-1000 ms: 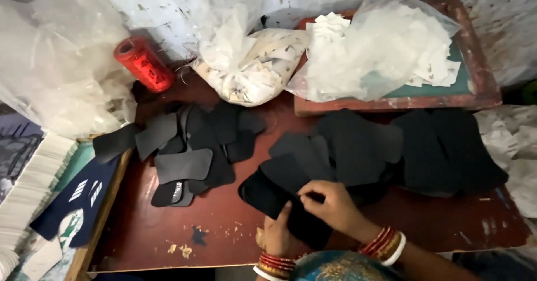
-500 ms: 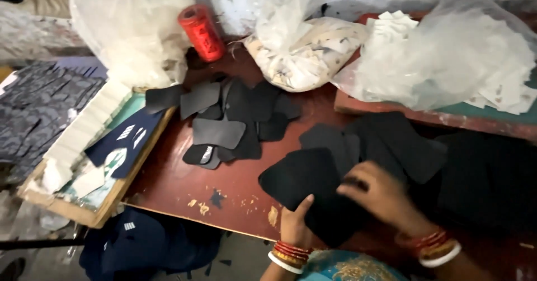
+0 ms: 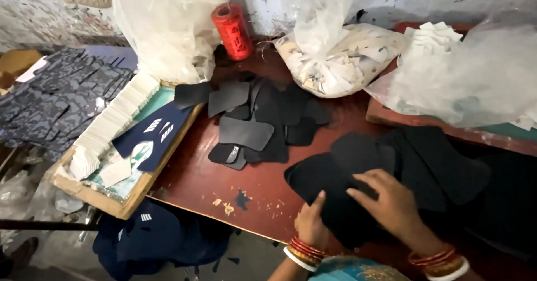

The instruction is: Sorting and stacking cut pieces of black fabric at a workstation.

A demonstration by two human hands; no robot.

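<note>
Right hand (image 3: 391,202) lies flat, palm down, fingers spread, pressing on top of a black fabric piece (image 3: 327,183) near the front edge of the red-brown table (image 3: 196,175). Not gripping, just resting on it. Left hand (image 3: 310,222) is at the front edge of the same piece, thumb up against the cloth, fingers tucked under or behind it; cannot tell if they pinch it. Red and white bangles on both wrists.

The black fabric piece is rounded and overlaps a stack of larger black pieces (image 3: 436,169) spreading toward the right side of the table. Toward the middle of the table, apart from the hands, sits a loose pile of smaller dark grey cut pieces (image 3: 251,119), overlapping each other. Behind them near the back edge stands a red thread spool (image 3: 232,32), upright. Just right of it is a clear plastic bag of pale scraps (image 3: 341,63), and at the back right corner a bigger clear bag of white cut pieces (image 3: 475,74) sits on a raised board.

At the left edge of the table a wooden tray (image 3: 100,197) leans, holding a row of white cards (image 3: 114,119) and a navy fabric piece (image 3: 151,138) with white marks. Further left is a heap of patterned grey pieces (image 3: 56,102). Dark blue cloth (image 3: 156,236) lies below the table's front edge.
</note>
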